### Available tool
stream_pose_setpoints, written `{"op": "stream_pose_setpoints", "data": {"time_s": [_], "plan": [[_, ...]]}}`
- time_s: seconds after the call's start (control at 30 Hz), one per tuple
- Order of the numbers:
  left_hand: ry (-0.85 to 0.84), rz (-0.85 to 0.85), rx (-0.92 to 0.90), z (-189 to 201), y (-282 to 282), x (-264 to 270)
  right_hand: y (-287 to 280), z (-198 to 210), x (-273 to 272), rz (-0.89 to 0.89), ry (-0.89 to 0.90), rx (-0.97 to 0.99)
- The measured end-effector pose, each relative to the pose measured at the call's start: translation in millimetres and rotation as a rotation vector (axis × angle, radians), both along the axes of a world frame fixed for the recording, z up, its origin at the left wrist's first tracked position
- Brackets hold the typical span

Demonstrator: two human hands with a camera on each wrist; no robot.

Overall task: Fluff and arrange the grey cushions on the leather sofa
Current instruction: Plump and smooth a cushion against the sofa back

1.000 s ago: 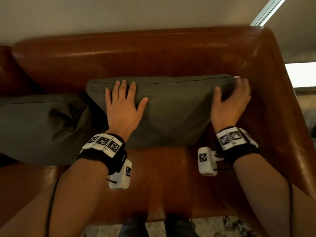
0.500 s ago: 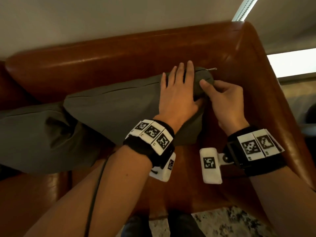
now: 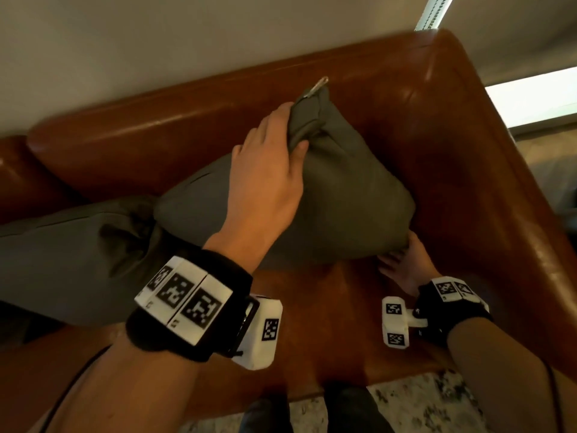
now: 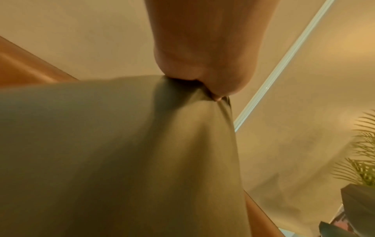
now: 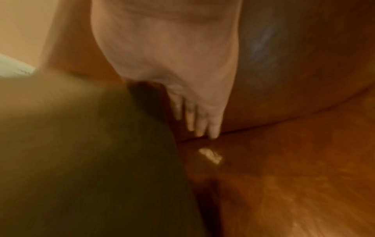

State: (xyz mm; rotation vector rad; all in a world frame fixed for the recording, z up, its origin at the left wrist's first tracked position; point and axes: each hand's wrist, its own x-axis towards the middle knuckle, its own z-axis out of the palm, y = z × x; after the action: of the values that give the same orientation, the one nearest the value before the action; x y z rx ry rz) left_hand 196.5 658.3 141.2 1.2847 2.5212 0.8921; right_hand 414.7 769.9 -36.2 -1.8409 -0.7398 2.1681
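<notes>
At the right end of the brown leather sofa [image 3: 487, 189], the plump grey fabric cushion [image 3: 349, 195] now stands up on one corner, its zipped corner hoisted toward the backrest; half a second ago it lay slumped along the seat with both our hands meeting at that same corner. Our left hand [image 3: 268, 170] has bunched the top corner, fingers and thumb curled tight and pinching the gathered cloth, as the left wrist view confirms. Our right hand [image 3: 402, 260] has dropped from that corner to the cushion's lower edge, where its fingers [image 5: 205, 123] lie straight and close together beside the fabric, just above the seat; whether they press it we cannot tell through the blur. So we judge the fluffing has begun: the filling can settle downward while we shake or plump. A second, flatter grey cushion [image 3: 62, 260] lies to the left, touching the first, not yet tidied.
</notes>
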Motion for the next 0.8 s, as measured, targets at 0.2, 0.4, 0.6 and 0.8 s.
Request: {"op": "stream_pose_setpoints", "data": {"time_s": [0.2, 0.4, 0.6, 0.8], "plan": [[-0.235, 0.155, 0.147, -7.0, -24.0, -14.7, 6.8, 34.7, -15.9, -0.175, -0.006, 0.083], [0.218, 0.241, 0.087, -9.9, -37.0, -5.9, -1.1, 68.1, -31.4, -0.158, -0.043, 0.165], [0.464, -0.511, -0.476, -47.0, 15.3, 59.5, -18.0, 101.3, -52.9, -0.030, -0.016, 0.274], [0.614, -0.503, -0.444, -69.7, 18.7, 42.8, -19.8, 104.2, -35.5, 0.155, -0.021, 0.331]]}}
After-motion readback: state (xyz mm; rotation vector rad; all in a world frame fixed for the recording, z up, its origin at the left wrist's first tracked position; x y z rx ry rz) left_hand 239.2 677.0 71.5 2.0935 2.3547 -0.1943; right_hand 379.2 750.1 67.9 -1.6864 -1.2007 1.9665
